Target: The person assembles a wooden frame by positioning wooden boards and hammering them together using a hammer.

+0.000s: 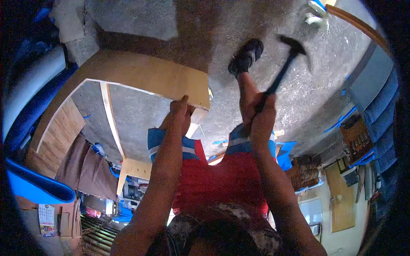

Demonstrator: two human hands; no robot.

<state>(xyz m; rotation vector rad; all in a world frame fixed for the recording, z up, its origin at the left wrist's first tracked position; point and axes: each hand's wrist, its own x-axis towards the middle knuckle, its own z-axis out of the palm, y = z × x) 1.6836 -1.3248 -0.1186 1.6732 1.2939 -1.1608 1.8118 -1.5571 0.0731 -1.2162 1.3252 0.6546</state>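
Observation:
A claw hammer is gripped by its dark handle in my right hand, its head raised toward the upper right and slightly blurred. My left hand is closed at the near corner of a plywood frame, one finger lying on the panel's face near its edge. What the other left fingers grip underneath is partly hidden. The wooden frame extends left from my left hand, with a pale strip of wood running across its opening. Below the hammer, my right hand is near my lower leg.
A dark shoe rests on the concrete floor. Blue stacked material stands at the right. Brown cloth and a blue curved object are at the left. A curved wooden piece lies at the upper right.

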